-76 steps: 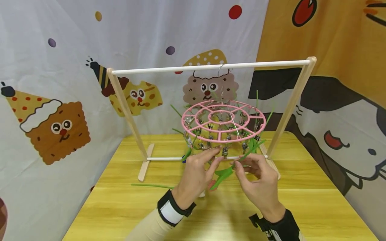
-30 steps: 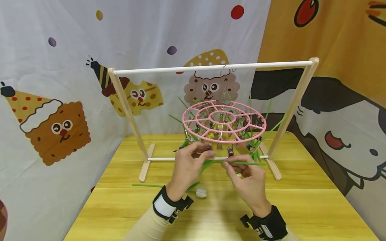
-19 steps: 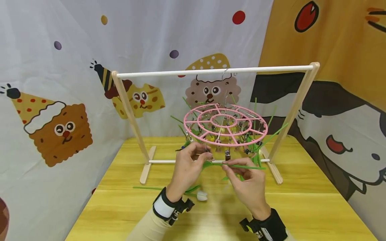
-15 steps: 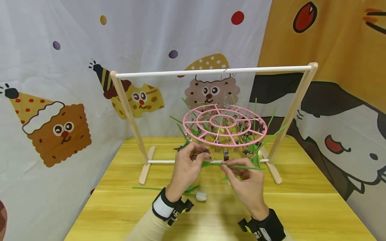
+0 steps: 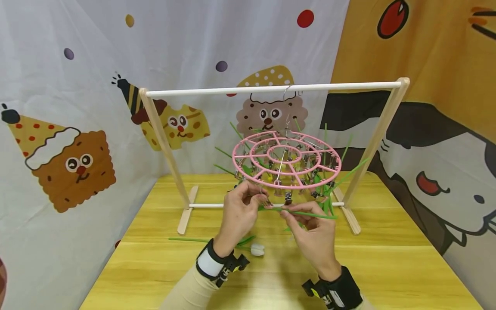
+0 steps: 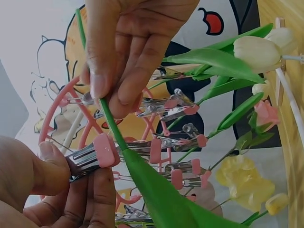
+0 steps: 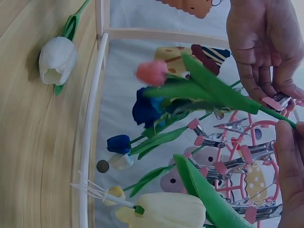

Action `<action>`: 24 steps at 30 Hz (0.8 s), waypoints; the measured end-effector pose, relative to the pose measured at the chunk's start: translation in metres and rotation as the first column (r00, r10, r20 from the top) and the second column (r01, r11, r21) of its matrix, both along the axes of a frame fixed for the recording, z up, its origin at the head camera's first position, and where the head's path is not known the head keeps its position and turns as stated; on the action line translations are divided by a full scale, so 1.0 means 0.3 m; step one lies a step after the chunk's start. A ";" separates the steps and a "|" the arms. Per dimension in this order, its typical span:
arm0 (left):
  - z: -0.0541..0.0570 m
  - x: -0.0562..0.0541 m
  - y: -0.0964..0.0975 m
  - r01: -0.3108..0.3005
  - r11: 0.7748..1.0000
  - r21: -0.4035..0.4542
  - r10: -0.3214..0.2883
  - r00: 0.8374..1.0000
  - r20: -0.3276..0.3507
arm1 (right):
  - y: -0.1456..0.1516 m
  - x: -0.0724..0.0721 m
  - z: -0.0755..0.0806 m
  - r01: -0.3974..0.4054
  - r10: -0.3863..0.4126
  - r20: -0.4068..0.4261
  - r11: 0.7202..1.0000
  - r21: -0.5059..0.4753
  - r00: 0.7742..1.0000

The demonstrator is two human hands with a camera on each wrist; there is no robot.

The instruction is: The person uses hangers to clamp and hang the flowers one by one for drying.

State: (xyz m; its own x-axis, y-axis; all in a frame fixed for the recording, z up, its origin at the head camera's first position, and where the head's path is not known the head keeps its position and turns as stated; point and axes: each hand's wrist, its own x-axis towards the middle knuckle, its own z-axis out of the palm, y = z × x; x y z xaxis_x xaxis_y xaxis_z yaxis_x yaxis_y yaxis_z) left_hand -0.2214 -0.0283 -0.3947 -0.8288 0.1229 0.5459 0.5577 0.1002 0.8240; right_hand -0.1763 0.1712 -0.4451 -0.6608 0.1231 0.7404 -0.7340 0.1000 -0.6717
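My left hand (image 5: 241, 211) pinches a metal clip with pink tips (image 6: 105, 149) that hangs from the pink round hanger (image 5: 296, 187). Between thumb and fingers, my right hand (image 5: 314, 234) holds the green stem (image 6: 110, 118) of an artificial tulip, which runs roughly level. The stem passes close beside the clip's pink tips; whether it lies between them I cannot tell. In the right wrist view the tulip's green leaf (image 7: 213, 90) and pink bloom (image 7: 152, 72) point away from my right hand. Several other clips carry flowers under the hanger, including a white tulip (image 6: 256, 53).
A stand with a white top bar (image 5: 217, 91) and wooden legs holds the hanger over the wooden table (image 5: 387, 267). One white tulip (image 5: 257, 249) lies on the table near my left wrist. A printed cloth (image 5: 186, 43) hangs behind.
The tulip's stem has swung from slanting upward to nearly level. My left hand has taken hold of a clip. Over the last half second both hands have shifted only slightly.
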 end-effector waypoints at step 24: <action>-0.002 0.014 0.006 0.067 0.997 -0.049 -0.064 0.996 0.061 | -0.005 -0.012 0.001 -0.008 0.008 -0.045 1.000 0.008 0.999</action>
State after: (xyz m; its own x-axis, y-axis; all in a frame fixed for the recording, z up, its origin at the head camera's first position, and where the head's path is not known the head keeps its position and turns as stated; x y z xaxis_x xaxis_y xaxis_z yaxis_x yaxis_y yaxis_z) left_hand -0.2172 -0.0264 -0.3954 -0.8490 0.2043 0.4873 0.5143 0.1079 0.8508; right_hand -0.1799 0.1697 -0.4448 -0.6279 0.1120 0.7702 -0.7642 0.0989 -0.6373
